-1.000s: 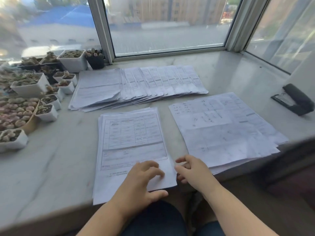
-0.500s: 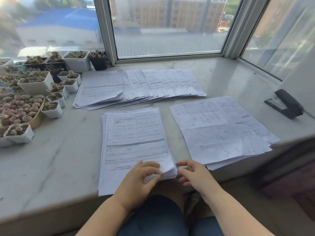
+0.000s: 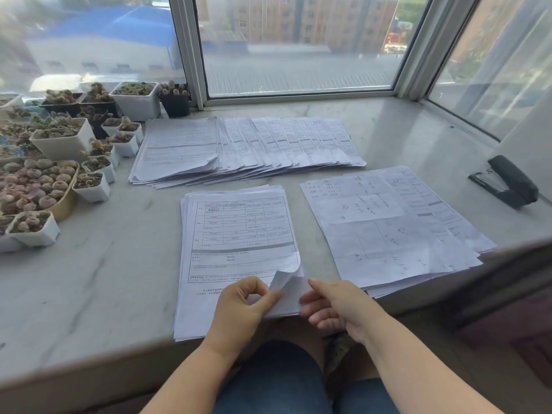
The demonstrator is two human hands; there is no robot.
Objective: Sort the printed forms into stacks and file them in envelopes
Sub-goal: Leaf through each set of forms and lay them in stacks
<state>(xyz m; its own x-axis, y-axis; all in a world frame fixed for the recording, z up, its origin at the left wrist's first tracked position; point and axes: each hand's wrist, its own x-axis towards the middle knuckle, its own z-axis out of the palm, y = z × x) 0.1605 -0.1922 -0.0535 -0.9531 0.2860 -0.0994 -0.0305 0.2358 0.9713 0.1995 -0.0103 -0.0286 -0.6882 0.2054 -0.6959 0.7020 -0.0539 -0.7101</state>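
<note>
A stack of printed forms lies in front of me on the marble sill. My left hand pinches the top sheet's near right corner, which curls up off the stack. Just right of that corner hovers my right hand, fingers relaxed, fingertips touching the sheets under the lifted corner. A second stack, with handwriting on its top sheet, lies to the right. Behind both, a fanned row of forms spreads across the sill.
Several small white pots of succulents crowd the left side. A black stapler sits at the right near the wall. The sill's front edge runs just under my wrists. The window frame stands behind.
My left hand went from resting flat on the stack to pinching and peeling up the top sheet's corner. My right hand stayed beside it. The view shifted slightly.
</note>
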